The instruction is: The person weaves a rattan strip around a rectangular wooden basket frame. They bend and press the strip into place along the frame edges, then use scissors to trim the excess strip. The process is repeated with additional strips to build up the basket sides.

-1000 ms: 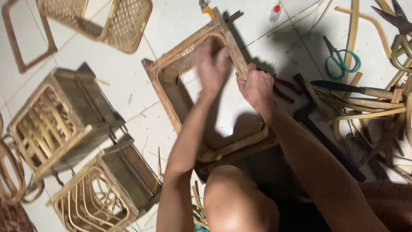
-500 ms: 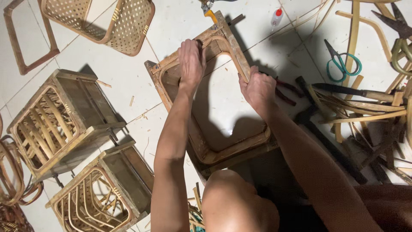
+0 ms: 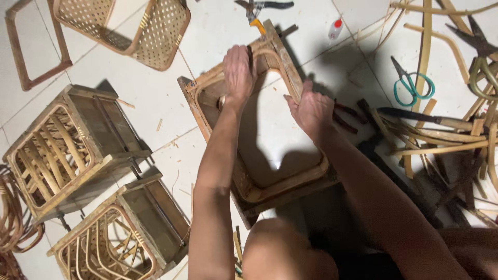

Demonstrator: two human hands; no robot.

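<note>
Both grips clenched: left hand (image 3: 239, 72) and right hand (image 3: 310, 110) grasping bent rattan hoop (image 3: 290, 182) inside wooden frame (image 3: 193, 103). Hoop could spring out between my grips if either slackens.

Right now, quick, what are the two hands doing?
Left hand: closed over the far edge of the wooden frame.
Right hand: closed on the bent cane strip along the frame's right side.

The left hand (image 3: 238, 72) has slid from the frame's (image 3: 270, 197) right rail across to its far left corner, where it now grips the rattan strip (image 3: 282, 65). The right hand (image 3: 311, 110) has closed more tightly on the right rail. The frame has shifted slightly.
</note>
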